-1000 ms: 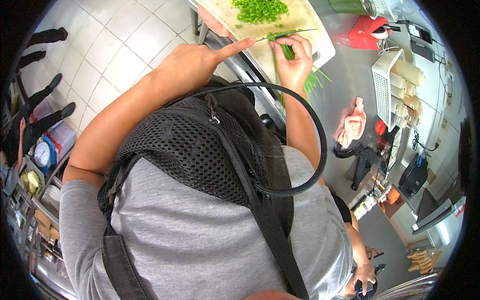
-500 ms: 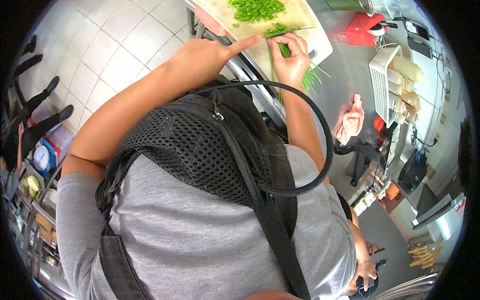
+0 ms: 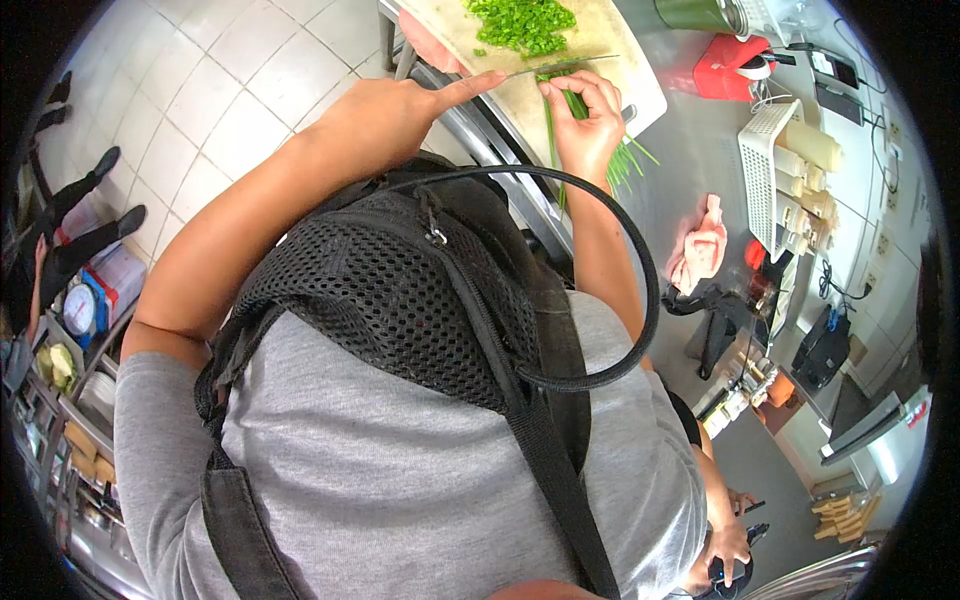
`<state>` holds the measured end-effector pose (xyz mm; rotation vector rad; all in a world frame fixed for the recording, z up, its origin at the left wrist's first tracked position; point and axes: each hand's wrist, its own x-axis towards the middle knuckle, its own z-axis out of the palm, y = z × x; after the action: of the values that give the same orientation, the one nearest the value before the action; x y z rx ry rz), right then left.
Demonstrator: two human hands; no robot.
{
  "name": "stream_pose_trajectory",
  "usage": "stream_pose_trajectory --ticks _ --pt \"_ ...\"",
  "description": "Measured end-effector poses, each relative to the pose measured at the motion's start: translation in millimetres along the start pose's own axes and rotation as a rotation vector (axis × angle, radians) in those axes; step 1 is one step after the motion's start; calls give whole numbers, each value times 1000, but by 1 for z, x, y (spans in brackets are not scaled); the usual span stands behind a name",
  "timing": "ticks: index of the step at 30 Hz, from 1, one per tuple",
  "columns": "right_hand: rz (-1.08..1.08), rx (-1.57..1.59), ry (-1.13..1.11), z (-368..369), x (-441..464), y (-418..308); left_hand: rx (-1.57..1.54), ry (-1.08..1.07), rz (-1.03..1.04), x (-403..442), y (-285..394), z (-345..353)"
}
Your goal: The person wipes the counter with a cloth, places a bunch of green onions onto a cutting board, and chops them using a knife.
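My left hand (image 3: 400,112) is closed round a knife (image 3: 565,64), its index finger stretched along the top edge; the handle is hidden under the hand. The thin blade points right across a pale cutting board (image 3: 640,95). Just below the blade, my right hand (image 3: 590,115) pinches a bunch of long green stalks (image 3: 622,160) with thumb and bent fingers. Loose stalk ends hang past the board's edge. Chopped green pieces (image 3: 522,24) lie in a pile above the blade, with a few cut bits close to the fingertips.
A pink cloth (image 3: 700,250), a red container (image 3: 728,68) and a white basket with bottles (image 3: 765,180) stand or lie on the metal counter (image 3: 690,150). Another person's hands (image 3: 730,550) show at the lower right. Other people's legs (image 3: 85,210) are at the left.
The knife moved right and toward the stalks, then back left and away from my right fingertips. My left hand shifted with it. My right hand still grips the stalks.
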<state>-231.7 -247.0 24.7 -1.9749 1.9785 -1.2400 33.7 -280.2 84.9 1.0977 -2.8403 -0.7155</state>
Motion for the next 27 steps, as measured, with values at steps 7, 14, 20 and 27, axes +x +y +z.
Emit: stream_pose_trajectory --ticks 7,14,20,27 --pt "-7 -4 17 0 0 1 -49 1 -2 -11 5 -7" --pt "44 90 -17 2 -3 9 -48 45 31 -6 1 9" --pt "-86 38 -92 -9 -4 3 -34 89 54 -5 2 12" --pt "-77 -41 -47 -3 -4 0 -39 36 35 -10 7 -1"
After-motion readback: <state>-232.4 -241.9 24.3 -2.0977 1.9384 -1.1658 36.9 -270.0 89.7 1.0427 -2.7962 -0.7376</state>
